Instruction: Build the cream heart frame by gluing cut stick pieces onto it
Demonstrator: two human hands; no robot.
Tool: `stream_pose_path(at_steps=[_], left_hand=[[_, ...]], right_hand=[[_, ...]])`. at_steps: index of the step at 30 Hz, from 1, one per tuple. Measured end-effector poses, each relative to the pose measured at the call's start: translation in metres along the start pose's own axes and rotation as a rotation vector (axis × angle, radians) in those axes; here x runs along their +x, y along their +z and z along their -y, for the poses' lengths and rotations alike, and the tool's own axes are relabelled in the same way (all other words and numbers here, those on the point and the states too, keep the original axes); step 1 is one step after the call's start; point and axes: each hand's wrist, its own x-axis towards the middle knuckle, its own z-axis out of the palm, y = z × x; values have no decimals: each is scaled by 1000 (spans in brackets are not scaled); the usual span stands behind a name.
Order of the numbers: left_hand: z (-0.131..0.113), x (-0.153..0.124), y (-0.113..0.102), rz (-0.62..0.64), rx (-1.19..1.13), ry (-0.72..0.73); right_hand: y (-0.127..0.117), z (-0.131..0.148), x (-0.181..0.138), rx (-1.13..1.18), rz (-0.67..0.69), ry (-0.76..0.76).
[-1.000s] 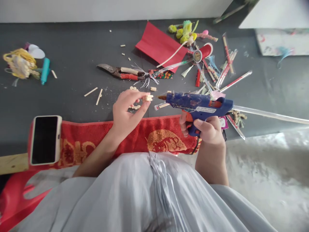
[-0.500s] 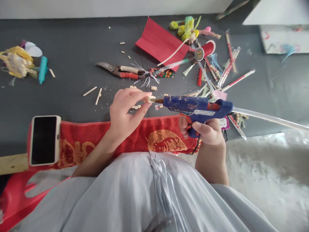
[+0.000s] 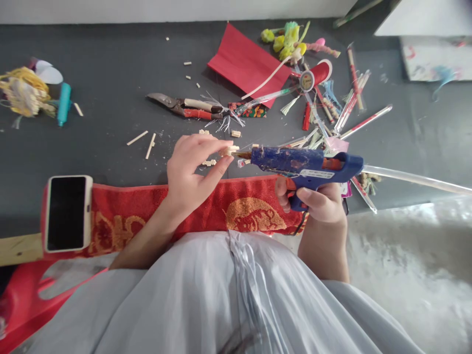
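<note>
My left hand point(image 3: 191, 169) pinches a small bundle of short wooden sticks point(image 3: 228, 150) between thumb and fingertips, above the dark table point(image 3: 110, 123). My right hand point(image 3: 317, 199) is wrapped round the grip of a blue hot glue gun point(image 3: 306, 164), one finger on the orange trigger. The gun's nozzle touches the right end of the stick bundle. A clear glue stick point(image 3: 416, 179) pokes out of the gun's back, to the right.
Red-handled shears point(image 3: 188, 107) lie behind my left hand, with loose stick pieces point(image 3: 143, 140) nearby. A phone point(image 3: 66, 212) rests on a red towel point(image 3: 206, 211) at the table's near edge. Red paper point(image 3: 247, 64), a thread spool point(image 3: 315, 76) and tassels crowd the back right.
The glue gun moved left until its nozzle met the stick bundle in my left hand. My left hand stayed nearly still.
</note>
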Motion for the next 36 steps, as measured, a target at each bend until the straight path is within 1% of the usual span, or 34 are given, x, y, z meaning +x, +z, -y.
stream_pose_path(at_steps=[5,9,12,15,17,18,19,21,23,24,25,27,33,36], left_hand=[[0,0,-1,1,-10,3],[-1,0,-2,-20,-51,29],[0,0,-1,-37,-80,42],[2,-1,0,-30,-31,40],[4,-3,1,-36,7,58],[6,-4,2,-44,25,70],[7,-5,3,-54,43,80],[10,-8,8,-71,82,94],[13,-12,13,-88,113,102],[15,-14,16,-95,128,101],[17,-16,18,-98,146,94],[21,-20,22,-72,192,50],[28,-24,27,100,375,-202],[23,-17,32,190,436,-334]], right_hand=[[2,3,3,-9,-22,45],[-1,-1,0,-16,-34,26],[-5,-3,-4,-13,-41,39],[-15,-1,-5,-78,-65,72],[-25,2,-3,-235,-79,66],[-31,2,0,-354,-100,69],[-38,2,3,-504,-138,92],[-51,0,10,-858,-277,165],[-62,-5,17,-1237,-378,276],[-65,-8,20,-1351,-375,328],[-68,-11,24,-1433,-339,366],[-69,-17,29,-1540,-269,407],[-58,-32,37,-1673,-102,478],[-52,-26,39,-1767,38,515]])
